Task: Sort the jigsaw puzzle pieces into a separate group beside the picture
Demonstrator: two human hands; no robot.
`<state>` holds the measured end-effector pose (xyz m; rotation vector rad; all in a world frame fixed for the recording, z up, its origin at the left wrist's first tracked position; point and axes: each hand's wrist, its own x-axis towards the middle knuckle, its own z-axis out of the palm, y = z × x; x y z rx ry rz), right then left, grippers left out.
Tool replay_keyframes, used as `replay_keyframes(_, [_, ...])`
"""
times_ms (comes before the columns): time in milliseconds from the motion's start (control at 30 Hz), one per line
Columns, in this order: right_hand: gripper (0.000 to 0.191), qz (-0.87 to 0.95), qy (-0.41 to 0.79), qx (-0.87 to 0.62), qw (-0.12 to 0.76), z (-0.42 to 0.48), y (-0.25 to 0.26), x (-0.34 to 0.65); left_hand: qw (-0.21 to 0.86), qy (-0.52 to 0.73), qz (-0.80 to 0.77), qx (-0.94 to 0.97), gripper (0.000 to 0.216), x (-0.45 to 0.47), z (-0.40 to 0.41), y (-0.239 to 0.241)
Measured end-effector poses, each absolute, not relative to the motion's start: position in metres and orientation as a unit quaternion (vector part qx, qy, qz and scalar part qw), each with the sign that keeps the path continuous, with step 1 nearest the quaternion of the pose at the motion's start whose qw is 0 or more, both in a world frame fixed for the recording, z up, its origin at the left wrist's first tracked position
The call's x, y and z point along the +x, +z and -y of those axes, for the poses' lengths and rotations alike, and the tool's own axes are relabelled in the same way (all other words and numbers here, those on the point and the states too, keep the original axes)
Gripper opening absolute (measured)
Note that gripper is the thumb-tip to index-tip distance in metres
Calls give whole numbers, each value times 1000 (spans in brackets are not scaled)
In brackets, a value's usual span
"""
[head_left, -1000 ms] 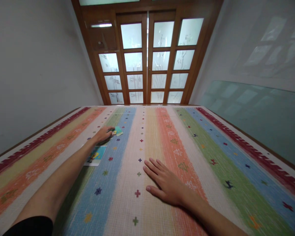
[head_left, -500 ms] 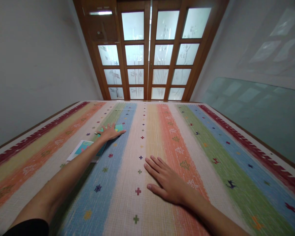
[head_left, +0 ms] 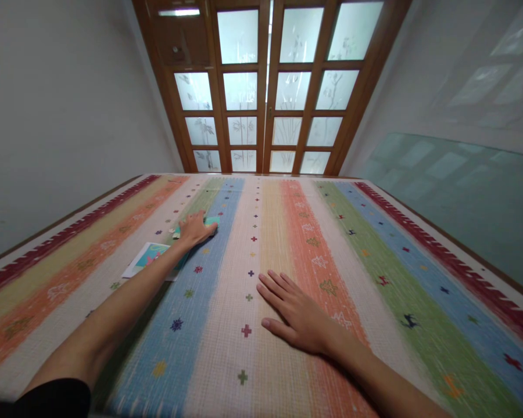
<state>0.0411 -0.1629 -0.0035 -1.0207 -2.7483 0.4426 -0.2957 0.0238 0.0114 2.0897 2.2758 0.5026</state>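
Teal-printed paper (head_left: 212,221) lies on the striped cloth (head_left: 230,290) covering the desk. Head view: the left hand (head_left: 194,228) is over the paper, fingers spread and bent; whether it grips cannot be told. Paper shows on both sides of this hand; its long axis is hidden. A white-bordered card (head_left: 150,254) lies nearer the wearer, partly behind the left forearm. The right hand (head_left: 293,312), flat with fingers extended, rests well apart, rightward. No brand, label or writing is legible.
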Motion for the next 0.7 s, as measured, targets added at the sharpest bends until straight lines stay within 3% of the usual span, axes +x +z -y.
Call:
replay_keyframes(133, [71, 923, 149, -346, 80, 163, -4, 41, 16, 170, -735, 656, 65, -297, -23, 19])
replay_keyframes(267, [70, 924, 145, -339, 99, 163, -7, 43, 35, 160, -773, 613, 107, -305, -23, 18])
replay_keyframes(333, [70, 925, 141, -339, 98, 163, -8, 43, 59, 144, -786, 598, 117, -310, -25, 12])
replay_keyframes(700, [68, 925, 135, -339, 104, 164, -7, 42, 34, 147, -743, 652, 97, -299, -16, 4])
